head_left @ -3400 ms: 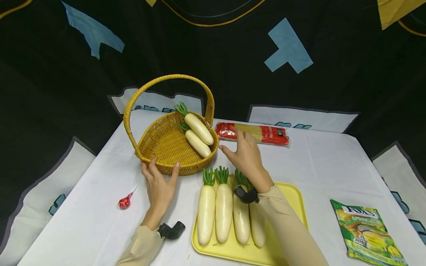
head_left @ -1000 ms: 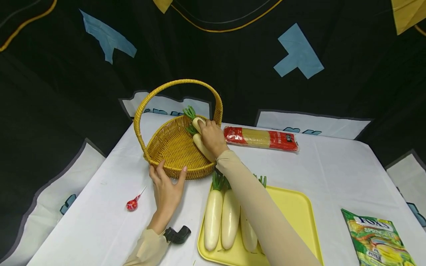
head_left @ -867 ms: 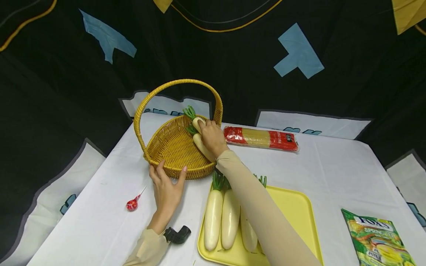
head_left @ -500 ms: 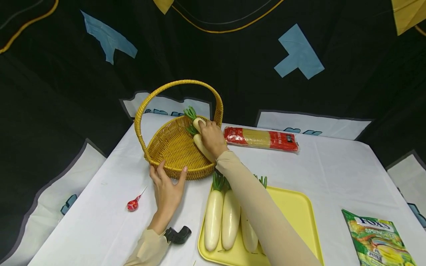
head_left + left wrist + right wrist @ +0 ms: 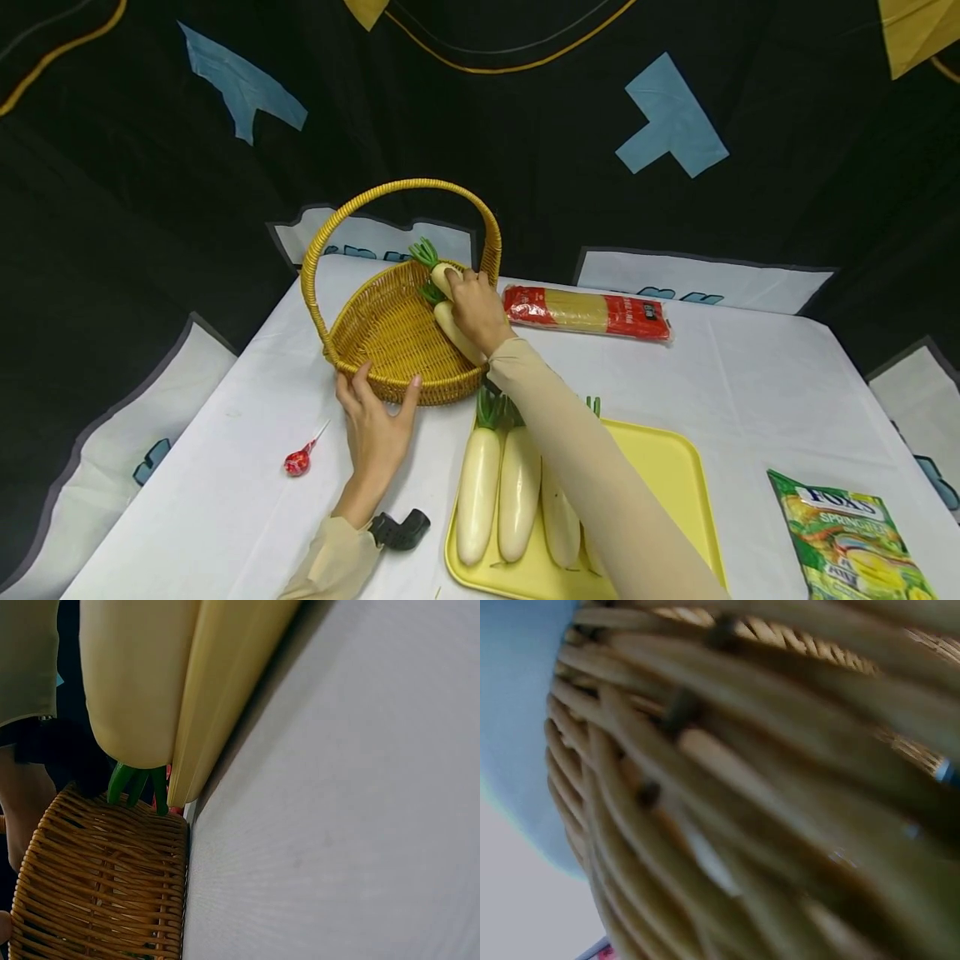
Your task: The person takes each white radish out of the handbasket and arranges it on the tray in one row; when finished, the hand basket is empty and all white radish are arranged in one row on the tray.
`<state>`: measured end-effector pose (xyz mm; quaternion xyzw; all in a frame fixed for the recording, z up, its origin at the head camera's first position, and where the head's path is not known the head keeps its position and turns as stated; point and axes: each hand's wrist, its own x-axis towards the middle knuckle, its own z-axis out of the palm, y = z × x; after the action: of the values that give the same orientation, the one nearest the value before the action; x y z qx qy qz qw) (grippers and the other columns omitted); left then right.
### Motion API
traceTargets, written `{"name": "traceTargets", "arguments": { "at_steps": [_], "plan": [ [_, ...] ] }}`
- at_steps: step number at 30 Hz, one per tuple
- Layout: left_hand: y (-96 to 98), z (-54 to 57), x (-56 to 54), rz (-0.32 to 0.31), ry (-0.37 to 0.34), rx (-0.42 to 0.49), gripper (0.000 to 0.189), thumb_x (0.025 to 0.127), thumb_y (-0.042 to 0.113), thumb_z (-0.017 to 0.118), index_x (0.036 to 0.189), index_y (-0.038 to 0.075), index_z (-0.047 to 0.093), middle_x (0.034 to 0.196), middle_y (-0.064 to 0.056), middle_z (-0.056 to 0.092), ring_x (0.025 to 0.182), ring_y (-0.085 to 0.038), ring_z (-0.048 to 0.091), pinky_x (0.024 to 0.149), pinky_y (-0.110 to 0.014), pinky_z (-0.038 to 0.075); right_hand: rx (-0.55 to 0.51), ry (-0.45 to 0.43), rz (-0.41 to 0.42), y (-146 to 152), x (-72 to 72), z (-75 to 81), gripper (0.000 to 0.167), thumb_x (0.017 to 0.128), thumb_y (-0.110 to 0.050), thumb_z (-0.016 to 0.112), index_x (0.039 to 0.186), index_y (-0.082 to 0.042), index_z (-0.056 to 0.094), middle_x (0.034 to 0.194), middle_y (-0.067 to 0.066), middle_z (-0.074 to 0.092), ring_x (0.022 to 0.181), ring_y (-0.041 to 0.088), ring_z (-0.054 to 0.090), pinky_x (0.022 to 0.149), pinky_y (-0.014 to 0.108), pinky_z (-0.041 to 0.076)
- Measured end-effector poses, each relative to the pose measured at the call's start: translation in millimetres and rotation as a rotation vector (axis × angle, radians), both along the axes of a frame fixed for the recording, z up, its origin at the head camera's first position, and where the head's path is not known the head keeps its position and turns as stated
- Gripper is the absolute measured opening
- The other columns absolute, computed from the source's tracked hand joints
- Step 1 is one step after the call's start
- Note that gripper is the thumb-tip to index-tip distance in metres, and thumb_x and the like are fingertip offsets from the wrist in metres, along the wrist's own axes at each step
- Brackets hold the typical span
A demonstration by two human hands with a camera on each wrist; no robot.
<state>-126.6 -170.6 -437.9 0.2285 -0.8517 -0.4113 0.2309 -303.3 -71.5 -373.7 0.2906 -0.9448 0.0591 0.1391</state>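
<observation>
right hand [image 5: 480, 308]: fingers grip upper radish [image 5: 442, 278] beneath them | axis: leaves [image 5: 424, 252] far-left, body toward near-right (tip hidden) | left hand [image 5: 377, 433]: fingers spread, touching basket [image 5: 450, 391]

So there's a red pack of dried noodles [image 5: 587, 312] lying flat near the back of the white surface [image 5: 750, 383]. Over on the left is a red-wrapped lollipop [image 5: 297, 462], white stick angled away. Bottom right you've got a green Fox's bag [image 5: 851, 533], lower edge cut off. Behind it all hangs black fabric [image 5: 480, 125] with blue shapes [image 5: 675, 117] and a drooping yellow line [image 5: 495, 71].
</observation>
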Motion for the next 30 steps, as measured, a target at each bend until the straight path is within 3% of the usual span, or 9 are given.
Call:
{"name": "traceTargets", "arguments": {
  "at_steps": [8,15,23,30],
  "plan": [
    [1.0,-0.5,-0.8,-0.002,-0.004,0.005,0.080,0.079,0.060,0.055,0.138,0.016,0.023,0.149,-0.021,-0.001,0.128,-0.050,0.025,0.094,-0.059,0.033,-0.066,-0.030,0.015,7,4.4,7.8,0.047,0.085,-0.012,0.057,0.130,-0.010,0.045,0.114,0.015,0.058,0.100,0.030,0.055,0.078,0.037,0.051],
    [0.4,0.1,-1.0,0.000,-0.002,-0.007,0.079,0.079,0.060,0.054,0.137,0.015,0.023,0.148,-0.022,0.001,0.126,-0.050,0.027,0.091,-0.059,0.035,-0.128,-0.019,0.079,15,11.1,19.3,0.053,0.082,-0.015,0.061,0.132,-0.010,0.043,0.114,0.014,0.057,0.097,0.028,0.055,0.076,0.036,0.051],
    [0.2,0.8,-0.6,-0.007,0.001,-0.009,0.080,0.080,0.059,0.054,0.138,0.015,0.023,0.148,-0.022,0.001,0.124,-0.051,0.030,0.089,-0.059,0.035,-0.185,0.006,0.147,25,25.0,35.4,0.052,0.084,-0.019,0.060,0.132,-0.012,0.043,0.113,0.015,0.056,0.097,0.026,0.056,0.072,0.033,0.050],
    [0.9,1.0,-0.3,-0.013,-0.005,-0.001,0.080,0.080,0.059,0.054,0.138,0.015,0.022,0.148,-0.022,0.000,0.124,-0.052,0.030,0.088,-0.059,0.035,-0.249,-0.022,0.143,41,38.1,42.0,0.053,0.084,-0.021,0.060,0.133,-0.015,0.043,0.115,0.014,0.055,0.098,0.025,0.055,0.066,0.032,0.051]
  ]
}}
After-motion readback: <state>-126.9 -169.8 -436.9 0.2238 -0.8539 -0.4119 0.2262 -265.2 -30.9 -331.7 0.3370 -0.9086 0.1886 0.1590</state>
